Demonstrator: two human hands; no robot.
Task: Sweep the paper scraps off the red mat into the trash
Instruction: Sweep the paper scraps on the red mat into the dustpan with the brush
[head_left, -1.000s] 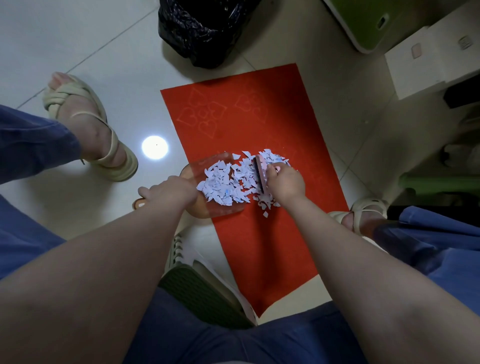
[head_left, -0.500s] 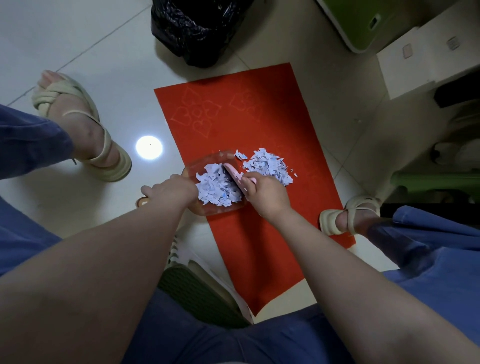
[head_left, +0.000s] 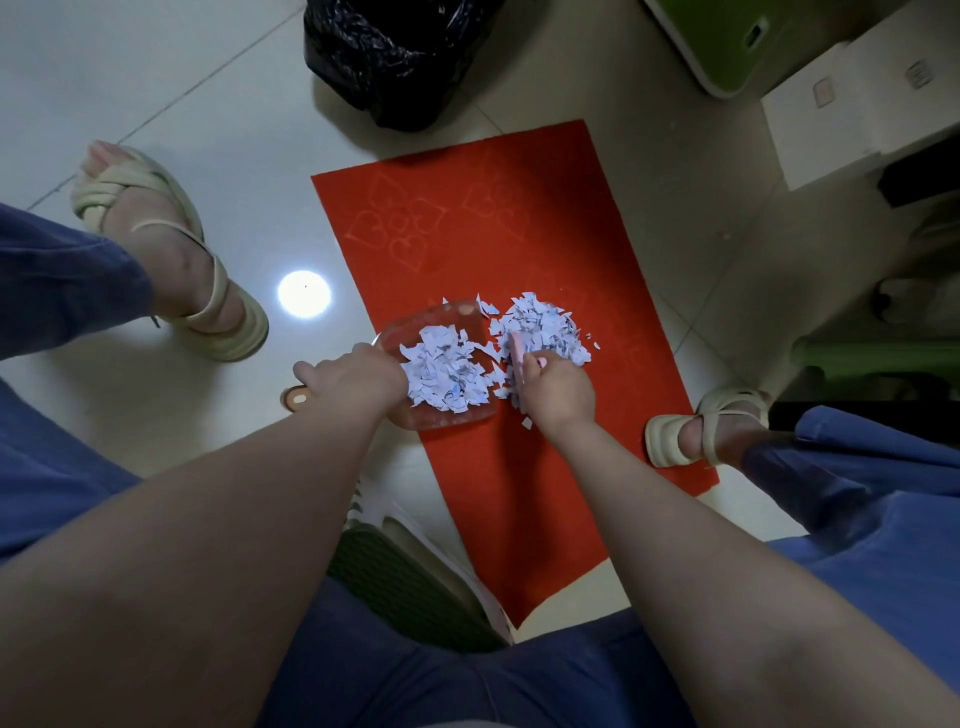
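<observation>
Blue trousers (head_left: 883, 493), cream strappy sandals (head_left: 208, 291), bare forearms

Pale tiled floor (head_left: 218, 78) with thin grout lines, round bright light reflection (head_left: 304, 293) on the tiles, white box-like furniture (head_left: 852, 114) far to the reflection's right, green-and-white panel (head_left: 722, 41) just beside that furniture, dim room
</observation>
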